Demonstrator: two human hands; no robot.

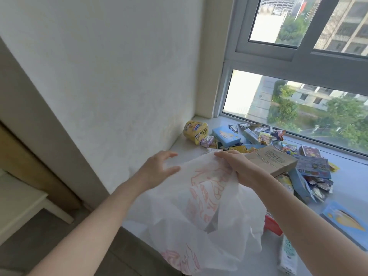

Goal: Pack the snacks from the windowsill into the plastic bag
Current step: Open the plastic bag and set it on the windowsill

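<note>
A white plastic bag [201, 208] with red print hangs over the near edge of the windowsill [346, 188]. My right hand [237, 166] pinches the bag's upper rim. My left hand [159, 170] hovers at the bag's left edge with fingers spread, holding nothing. Behind the bag lie the snacks: a yellow round tub [195, 130] on its side by the wall, a light blue box [226, 136], a brown paper packet [272, 160], a flat blue-printed box [313, 166] and several small wrapped sweets [266, 135].
A white wall [109, 76] closes off the sill on the left. The window [298, 96] runs along the back. Another blue packet [346, 222], a red item [273, 225] and a white packet [288, 255] lie at the near right. A pale table [23, 202] stands at lower left.
</note>
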